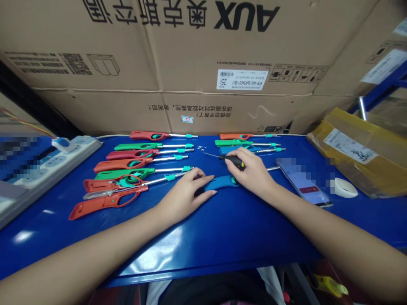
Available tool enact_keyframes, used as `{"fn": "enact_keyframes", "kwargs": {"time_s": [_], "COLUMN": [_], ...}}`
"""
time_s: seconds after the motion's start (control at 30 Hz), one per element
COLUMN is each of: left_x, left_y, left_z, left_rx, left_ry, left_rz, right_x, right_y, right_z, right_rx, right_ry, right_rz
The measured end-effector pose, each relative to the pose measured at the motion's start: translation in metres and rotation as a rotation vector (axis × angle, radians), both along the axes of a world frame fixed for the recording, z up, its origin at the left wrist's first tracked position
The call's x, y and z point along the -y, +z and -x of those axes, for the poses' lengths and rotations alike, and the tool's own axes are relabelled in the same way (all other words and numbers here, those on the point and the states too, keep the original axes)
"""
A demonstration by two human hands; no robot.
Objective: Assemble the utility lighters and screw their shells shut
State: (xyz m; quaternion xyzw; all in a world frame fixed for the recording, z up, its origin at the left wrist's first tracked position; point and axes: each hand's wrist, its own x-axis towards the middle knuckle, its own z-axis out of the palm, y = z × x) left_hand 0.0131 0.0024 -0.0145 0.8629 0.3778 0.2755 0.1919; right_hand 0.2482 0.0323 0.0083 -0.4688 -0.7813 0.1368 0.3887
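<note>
My left hand (186, 195) rests on the blue table (222, 237), fingers curled over the near end of a blue stick lighter (221, 182) that lies flat in the middle. My right hand (251, 171) sits over the other end of that lighter and is closed around a screwdriver (233, 160) with a black and yellow handle, its thin blade pointing left. The lighter's metal nozzle sticks out to the right of my right hand. How firmly my left hand grips the lighter is hidden by the fingers.
Several red and green stick lighters (133, 169) lie in a row at the left, three more (244, 143) behind my right hand. A phone (303, 182), a white oval object (345, 188) and a yellow parcel (359, 152) lie right. A power strip (54, 163) sits left; cardboard boxes (190, 63) stand behind.
</note>
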Motion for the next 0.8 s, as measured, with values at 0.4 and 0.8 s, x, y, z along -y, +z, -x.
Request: {"fn": "enact_keyframes", "kwargs": {"time_s": [0.4,0.8], "left_x": [0.004,0.003], "left_y": [0.006,0.003], "left_z": [0.005,0.007], "left_rx": [0.056,0.056], "left_ry": [-0.035,-0.063], "left_rz": [0.040,0.056], "right_x": [-0.003,-0.006], "right_y": [-0.014,-0.018], "right_z": [-0.008,-0.008], "right_rx": [0.147,0.176], "right_ry": [0.074,0.028], "right_rz": [-0.151,-0.107]}}
